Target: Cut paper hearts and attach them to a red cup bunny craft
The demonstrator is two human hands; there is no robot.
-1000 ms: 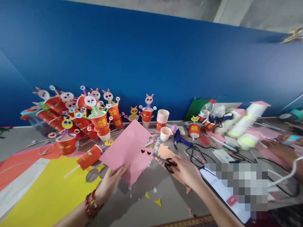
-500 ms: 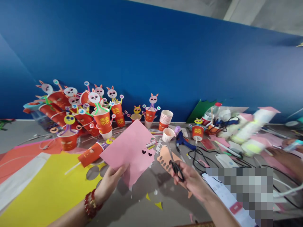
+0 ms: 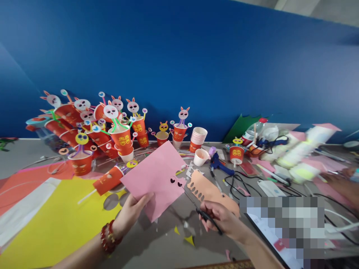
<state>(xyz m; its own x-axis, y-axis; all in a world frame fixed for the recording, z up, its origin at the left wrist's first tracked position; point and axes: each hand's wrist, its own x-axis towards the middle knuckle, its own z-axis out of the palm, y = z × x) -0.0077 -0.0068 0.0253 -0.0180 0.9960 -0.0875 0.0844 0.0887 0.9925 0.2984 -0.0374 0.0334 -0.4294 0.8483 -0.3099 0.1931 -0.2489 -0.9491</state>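
My left hand [image 3: 137, 211] grips a pink sheet of paper [image 3: 155, 175] by its lower edge, thumb on top. Two black heart-shaped marks or holes show near the sheet's right edge. In my right hand [image 3: 220, 220] are scissors with black handles [image 3: 206, 216]. Their blades point up and left, with the tips at the sheet's right edge beside the hearts; whether they touch the paper I cannot tell. Behind my right hand lies a peach paper [image 3: 213, 190] with a row of oval holes. Small yellow scraps [image 3: 189, 240] lie on the table below the sheet.
Red paper cups with rabbit faces [image 3: 123, 140] crowd the left back. A yellow sheet [image 3: 56, 220] covers the left front. To the right are a blue glue gun [image 3: 220, 164], black cables and a partly blurred phone [image 3: 269, 231]. Another person's hand [image 3: 340, 186] is at far right.
My right hand has turned the scissors leftward, bringing the blade tips to the pink sheet's right edge. The sheet stays in my left hand, almost unmoved. The camera view has shifted slightly.
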